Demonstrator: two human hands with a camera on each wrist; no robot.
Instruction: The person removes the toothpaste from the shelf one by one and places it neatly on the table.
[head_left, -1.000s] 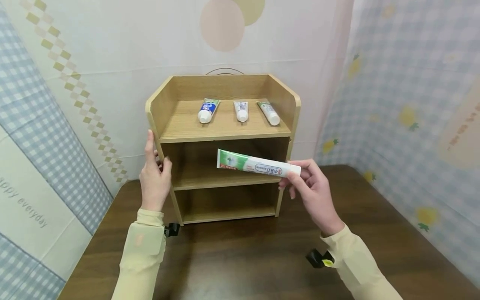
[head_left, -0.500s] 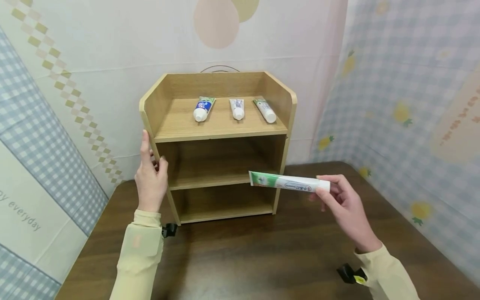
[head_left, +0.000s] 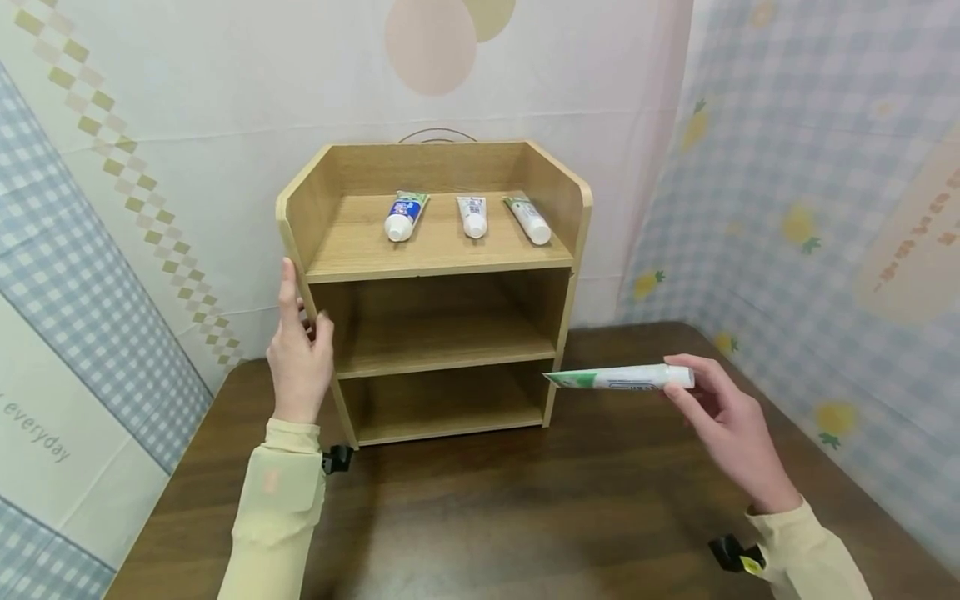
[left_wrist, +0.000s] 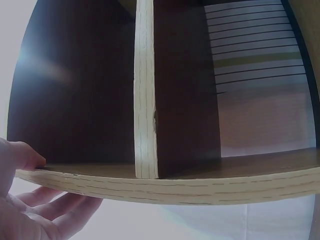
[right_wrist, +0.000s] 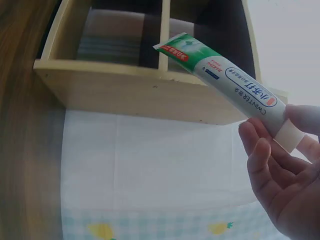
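Note:
A wooden shelf unit (head_left: 435, 271) stands on the table, its three levels facing me. My left hand (head_left: 300, 367) grips its left side panel (left_wrist: 200, 190), thumb on the inner face and fingers around the outside. My right hand (head_left: 731, 425) pinches a green and white toothpaste tube (head_left: 615, 378) at its white cap end. The tube lies nearly level in the air, right of the unit, its flat green end pointing left. In the right wrist view the tube's printed front (right_wrist: 235, 82) shows and overlaps the shelf.
On the top level lie a blue and white tube (head_left: 406, 217), a small white tube (head_left: 472, 217) and a green and white tube (head_left: 528, 220), caps forward. A dark wooden table (head_left: 480, 517) holds the unit. Patterned cloth (head_left: 787, 208) hangs behind and at both sides.
My right hand has carried the toothpaste tube to the right and slightly down, away from the shelf front. The left hand keeps its grip on the panel; the view shifts slightly.

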